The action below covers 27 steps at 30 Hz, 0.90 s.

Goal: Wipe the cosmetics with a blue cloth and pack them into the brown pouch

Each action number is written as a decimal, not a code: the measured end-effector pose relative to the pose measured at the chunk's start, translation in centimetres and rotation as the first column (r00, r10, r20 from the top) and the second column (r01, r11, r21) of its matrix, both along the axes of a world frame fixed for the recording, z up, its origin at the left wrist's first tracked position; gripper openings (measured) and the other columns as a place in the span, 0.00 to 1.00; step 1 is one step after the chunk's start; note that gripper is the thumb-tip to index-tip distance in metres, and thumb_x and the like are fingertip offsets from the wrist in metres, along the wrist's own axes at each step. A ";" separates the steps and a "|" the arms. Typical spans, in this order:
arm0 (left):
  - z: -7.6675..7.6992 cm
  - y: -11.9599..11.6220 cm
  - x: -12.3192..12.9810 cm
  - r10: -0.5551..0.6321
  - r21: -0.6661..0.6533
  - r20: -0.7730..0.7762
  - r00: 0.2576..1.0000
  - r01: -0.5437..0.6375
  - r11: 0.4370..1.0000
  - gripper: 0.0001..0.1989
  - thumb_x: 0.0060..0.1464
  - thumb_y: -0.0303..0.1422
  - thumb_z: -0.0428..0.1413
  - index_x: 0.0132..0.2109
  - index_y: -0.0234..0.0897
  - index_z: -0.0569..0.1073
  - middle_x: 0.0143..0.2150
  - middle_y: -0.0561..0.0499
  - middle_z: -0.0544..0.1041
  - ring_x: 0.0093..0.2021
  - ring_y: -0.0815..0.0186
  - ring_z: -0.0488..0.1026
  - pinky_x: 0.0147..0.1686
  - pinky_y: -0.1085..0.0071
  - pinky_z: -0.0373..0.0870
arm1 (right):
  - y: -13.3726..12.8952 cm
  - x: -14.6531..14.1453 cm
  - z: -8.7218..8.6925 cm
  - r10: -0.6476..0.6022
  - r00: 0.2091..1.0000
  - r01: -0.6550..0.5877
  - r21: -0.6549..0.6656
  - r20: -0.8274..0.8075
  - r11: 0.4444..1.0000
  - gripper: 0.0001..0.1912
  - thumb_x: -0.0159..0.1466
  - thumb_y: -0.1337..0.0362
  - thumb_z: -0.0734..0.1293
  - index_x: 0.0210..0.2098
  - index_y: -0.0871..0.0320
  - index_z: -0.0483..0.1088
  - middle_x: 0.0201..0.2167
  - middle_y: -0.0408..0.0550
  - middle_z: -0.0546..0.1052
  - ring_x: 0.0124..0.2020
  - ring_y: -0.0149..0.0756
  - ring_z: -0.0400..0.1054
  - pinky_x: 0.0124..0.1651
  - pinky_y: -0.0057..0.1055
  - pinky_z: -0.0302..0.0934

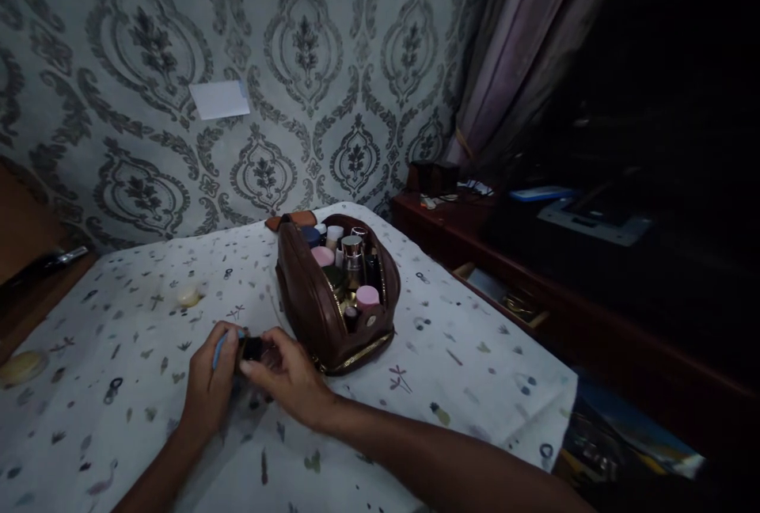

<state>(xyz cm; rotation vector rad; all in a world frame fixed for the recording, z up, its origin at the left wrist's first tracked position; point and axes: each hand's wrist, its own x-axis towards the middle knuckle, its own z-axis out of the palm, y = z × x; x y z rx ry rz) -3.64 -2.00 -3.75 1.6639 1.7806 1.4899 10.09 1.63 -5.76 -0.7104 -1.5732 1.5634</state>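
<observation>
Close together over the patterned cloth are my left hand (210, 374) and my right hand (292, 378). My left fingers are closed on something light blue (222, 347), perhaps a cloth or wipe, mostly covered by the thumb. Between both hands is a small item with a black block-shaped part (252, 349), perhaps a bottle cap. My right fingers grip it, and a clear brownish part shows under them. Just beyond the right hand stands an unzipped brown cosmetic bag (305, 299). It holds several jars and bottles, including a pink-lidded jar (367, 297) and a silver-capped bottle (352, 253).
A small cream-coloured jar (188, 296) lies left of the bag on the tablecloth (475, 370). A round yellowish container (22, 368) sits at the left edge. Behind the bag is an orange-brown strap (302, 218). A dark red desk (439, 220) with an open drawer (502, 295) stands right.
</observation>
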 end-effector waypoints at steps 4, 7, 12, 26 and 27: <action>0.5 0.1 0.2 0.017 -0.015 0.023 1.000 -0.017 1.000 0.21 0.63 0.49 0.46 0.30 0.39 0.66 0.25 0.55 0.65 0.27 0.67 0.64 0.28 0.73 0.64 | -0.2 0.3 0.6 -0.085 0.994 0.076 0.136 0.066 0.988 0.16 0.56 0.59 0.74 0.40 0.56 0.68 0.33 0.40 0.72 0.35 0.33 0.66 0.37 0.27 0.62; 0.8 0.2 0.3 0.045 -0.013 0.054 0.998 -0.045 0.999 0.22 0.62 0.50 0.47 0.28 0.39 0.65 0.25 0.55 0.65 0.27 0.67 0.64 0.28 0.73 0.64 | -0.2 0.4 1.0 -0.134 0.987 0.105 0.274 0.089 0.956 0.22 0.53 0.65 0.76 0.45 0.56 0.68 0.40 0.44 0.73 0.40 0.35 0.68 0.44 0.31 0.64; 1.6 0.1 0.8 0.050 0.003 0.088 0.995 -0.051 0.999 0.21 0.62 0.50 0.48 0.28 0.39 0.64 0.25 0.55 0.65 0.27 0.67 0.64 0.26 0.74 0.64 | 0.0 0.9 1.7 -0.140 0.989 0.111 0.366 0.054 0.924 0.25 0.54 0.66 0.76 0.49 0.55 0.68 0.44 0.46 0.74 0.43 0.36 0.69 0.48 0.33 0.65; 3.6 -0.4 0.8 0.063 0.251 -0.205 0.977 -0.009 0.968 0.12 0.63 0.38 0.49 0.36 0.38 0.72 0.32 0.53 0.75 0.34 0.67 0.73 0.34 0.74 0.68 | -1.2 2.6 5.9 -0.032 0.999 0.034 0.114 -0.014 0.993 0.21 0.59 0.47 0.71 0.38 0.57 0.65 0.26 0.38 0.68 0.27 0.29 0.63 0.30 0.26 0.57; 3.9 -0.4 0.9 0.057 0.274 -0.218 0.974 0.005 0.962 0.11 0.63 0.37 0.49 0.37 0.38 0.73 0.33 0.52 0.75 0.35 0.66 0.73 0.35 0.74 0.68 | -1.2 2.8 6.3 -0.020 0.999 0.022 0.094 -0.025 0.995 0.21 0.60 0.47 0.70 0.39 0.57 0.65 0.26 0.38 0.69 0.28 0.30 0.64 0.30 0.26 0.57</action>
